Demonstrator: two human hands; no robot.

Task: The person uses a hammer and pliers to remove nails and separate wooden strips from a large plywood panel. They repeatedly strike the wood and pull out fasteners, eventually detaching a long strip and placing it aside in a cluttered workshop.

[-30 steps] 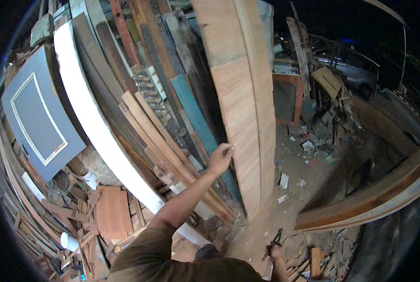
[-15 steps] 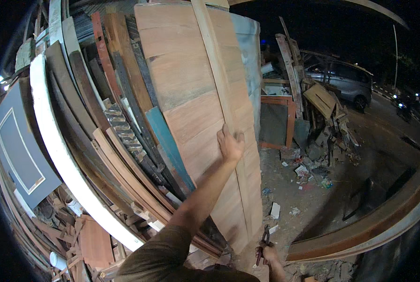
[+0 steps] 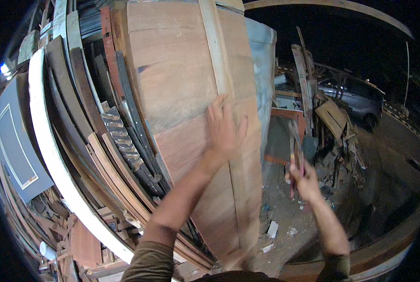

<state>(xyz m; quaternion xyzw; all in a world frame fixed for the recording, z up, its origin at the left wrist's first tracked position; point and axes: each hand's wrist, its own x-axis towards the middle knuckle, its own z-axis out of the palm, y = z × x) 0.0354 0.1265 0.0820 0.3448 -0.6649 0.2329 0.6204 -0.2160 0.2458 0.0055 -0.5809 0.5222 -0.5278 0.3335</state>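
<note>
A tall wooden panel [image 3: 172, 70] stands tilted in front of me, its face covered in light plywood-like sheets. Lengthwise down it runs a pale wooden strip [image 3: 214, 44]. My left hand [image 3: 225, 127] lies over the strip and panel at mid-height, fingers spread and thumb apart, covering part of the strip. To the right of the panel, my right hand [image 3: 307, 181] is raised and closed around the handles of metal pincers [image 3: 295, 141]. Their head points up, smeared by motion, and does not touch the panel.
Stacked planks [image 3: 78, 94] and a white curved-looking board [image 3: 48, 127] lean at the left beside a grey door panel [image 3: 15, 141]. Scrap wood [image 3: 334, 122] is heaped at the right, near a parked van [image 3: 353, 96]. A brown beam [image 3: 379, 258] crosses the lower right.
My right hand has risen with the pincers from low beside the panel's foot to about mid-panel height. My left hand has shifted slightly up the strip, its fingers more spread.
</note>
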